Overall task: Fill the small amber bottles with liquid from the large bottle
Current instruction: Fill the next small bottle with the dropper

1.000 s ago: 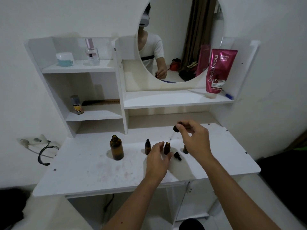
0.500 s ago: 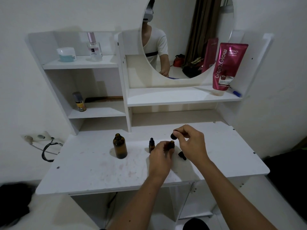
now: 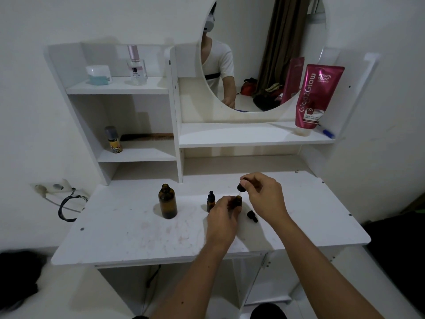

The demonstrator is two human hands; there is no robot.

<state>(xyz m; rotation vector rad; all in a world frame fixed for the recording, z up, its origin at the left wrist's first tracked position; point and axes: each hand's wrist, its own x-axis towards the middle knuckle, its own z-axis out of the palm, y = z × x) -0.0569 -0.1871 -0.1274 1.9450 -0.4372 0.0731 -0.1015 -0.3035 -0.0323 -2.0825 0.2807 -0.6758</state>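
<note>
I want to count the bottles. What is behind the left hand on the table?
The left hand holds an open small amber bottle; a capped one stands beside it. Their bases are covered.

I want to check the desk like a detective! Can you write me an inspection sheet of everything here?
Surface: white desk, faint pinkish smudges.
Job's things: large amber bottle uncapped, upright; capped small bottle; open small bottle; loose dropper cap lying down.
Clutter: pink tube, perfume, jar, comb on shelves.
Grips: left hand holds open small bottle; right hand pinches dropper above it.
Cables: black cord by wall socket.
Surroundings: round mirror, white walls.
</note>
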